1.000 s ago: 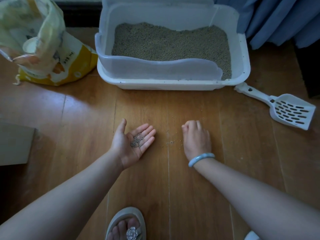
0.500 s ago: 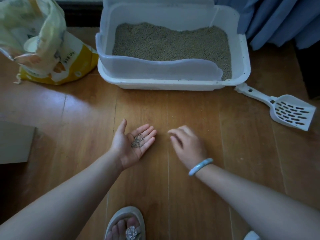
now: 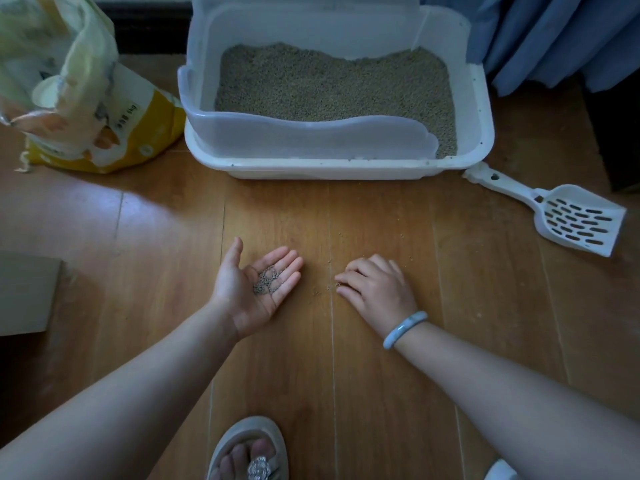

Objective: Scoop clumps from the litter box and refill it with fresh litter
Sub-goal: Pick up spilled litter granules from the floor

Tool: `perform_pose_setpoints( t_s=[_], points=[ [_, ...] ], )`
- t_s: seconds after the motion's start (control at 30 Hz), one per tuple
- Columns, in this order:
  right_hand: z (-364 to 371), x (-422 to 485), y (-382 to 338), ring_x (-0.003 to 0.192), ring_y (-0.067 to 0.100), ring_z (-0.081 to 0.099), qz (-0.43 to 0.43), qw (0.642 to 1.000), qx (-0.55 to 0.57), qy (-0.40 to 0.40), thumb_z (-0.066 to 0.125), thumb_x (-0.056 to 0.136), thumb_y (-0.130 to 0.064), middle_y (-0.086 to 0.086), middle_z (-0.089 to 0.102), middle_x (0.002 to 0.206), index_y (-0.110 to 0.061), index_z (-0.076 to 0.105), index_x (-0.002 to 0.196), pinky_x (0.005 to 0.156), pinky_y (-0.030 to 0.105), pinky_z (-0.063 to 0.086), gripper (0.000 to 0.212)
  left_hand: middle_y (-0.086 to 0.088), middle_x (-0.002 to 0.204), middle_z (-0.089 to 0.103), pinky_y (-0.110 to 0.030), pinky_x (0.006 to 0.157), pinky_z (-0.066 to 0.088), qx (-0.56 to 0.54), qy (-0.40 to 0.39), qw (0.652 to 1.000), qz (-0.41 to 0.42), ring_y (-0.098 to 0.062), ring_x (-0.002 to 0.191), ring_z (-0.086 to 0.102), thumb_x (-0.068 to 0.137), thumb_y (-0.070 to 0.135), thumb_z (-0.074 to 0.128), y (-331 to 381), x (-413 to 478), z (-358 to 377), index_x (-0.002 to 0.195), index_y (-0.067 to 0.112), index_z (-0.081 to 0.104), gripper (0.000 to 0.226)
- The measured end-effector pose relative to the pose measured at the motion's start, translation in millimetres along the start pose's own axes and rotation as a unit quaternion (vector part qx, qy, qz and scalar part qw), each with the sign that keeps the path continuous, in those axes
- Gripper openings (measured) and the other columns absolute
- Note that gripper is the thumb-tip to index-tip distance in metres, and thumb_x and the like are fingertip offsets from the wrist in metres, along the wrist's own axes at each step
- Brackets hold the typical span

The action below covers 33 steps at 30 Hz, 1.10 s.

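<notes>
Floorboards (image 3: 381, 393): open left hand (image 3: 254, 289) cradles litter grains (image 3: 265, 280); curled right hand (image 3: 377, 289) touches spilled grains (image 3: 316, 291).

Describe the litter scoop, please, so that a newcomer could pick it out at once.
Start at the big white litter box on the wooden floor. Off its front right corner, below the blue curtain, lies the white plastic litter scoop, its handle end nearest the box. It alone has a flat shovel blade pierced with rows of dark slots.
</notes>
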State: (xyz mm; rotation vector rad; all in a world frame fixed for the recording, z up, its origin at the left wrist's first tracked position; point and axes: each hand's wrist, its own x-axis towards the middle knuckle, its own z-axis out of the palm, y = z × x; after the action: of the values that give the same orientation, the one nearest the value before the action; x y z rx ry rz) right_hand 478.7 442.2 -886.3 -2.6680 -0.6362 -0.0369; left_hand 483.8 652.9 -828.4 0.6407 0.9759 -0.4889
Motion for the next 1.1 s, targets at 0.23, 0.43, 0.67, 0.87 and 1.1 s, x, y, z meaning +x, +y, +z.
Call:
perform_pose_setpoints(
  t_s=[0.23,0.43,0.67,0.87,1.1],
  points=[
    [2,15,6,0.064,0.019,0.05,-0.131,0.988,-0.083,0.005,0.062,0.081,-0.022,0.0,0.057,0.071,-0.016,0.061,0.071,0.06,0.03,0.033,0.012,-0.015,0.11,0.07,-0.04,0.084,0.055,-0.005,0.005,1.0,0.0,-0.026,0.098,0.07,0.093,0.063,0.034,0,1,-2,0.113,-0.001,0.062,0.072],
    [11,13,-6,0.061,0.021,0.052,-0.049,0.993,-0.11,-0.001,0.041,0.087,-0.022,0.002,0.054,0.069,-0.015,0.06,0.073,0.058,0.031,0.036,0.025,-0.016,0.11,0.07,-0.04,0.084,0.056,0.005,0.001,1.0,-0.004,-0.027,0.099,0.069,0.093,0.063,0.034,0,-2,-1,0.113,-0.001,0.062,0.073],
    [1,24,-70,0.069,0.029,0.058,0.146,0.982,0.113,0.033,0.038,0.083,-0.027,0.007,0.059,0.079,-0.014,0.059,0.079,0.063,0.032,0.044,0.025,-0.016,0.104,0.072,-0.035,0.081,0.056,0.015,0.002,1.0,-0.013,-0.025,0.089,0.072,0.093,0.063,0.034,-6,0,0,0.111,-0.001,0.062,0.072],
    [6,20,-102,0.083,0.025,0.058,0.085,0.977,0.193,0.017,0.044,0.084,-0.021,0.004,0.06,0.093,-0.016,0.064,0.099,0.075,0.035,0.043,0.026,-0.016,0.108,0.07,-0.035,0.094,0.05,0.011,-0.001,1.0,-0.017,-0.026,0.092,0.069,0.093,0.063,0.033,-5,-3,-8,0.112,0.0,0.063,0.073],
    [1,-16,-16,0.077,0.021,0.056,0.135,0.99,0.048,0.004,0.062,0.081,-0.027,-0.001,0.057,0.083,-0.019,0.068,0.089,0.069,0.035,0.047,0.013,-0.015,0.106,0.072,-0.038,0.081,0.057,-0.034,0.017,0.999,0.014,-0.026,0.095,0.07,0.093,0.063,0.033,8,-2,-19,0.11,-0.001,0.062,0.073]
  ],
)
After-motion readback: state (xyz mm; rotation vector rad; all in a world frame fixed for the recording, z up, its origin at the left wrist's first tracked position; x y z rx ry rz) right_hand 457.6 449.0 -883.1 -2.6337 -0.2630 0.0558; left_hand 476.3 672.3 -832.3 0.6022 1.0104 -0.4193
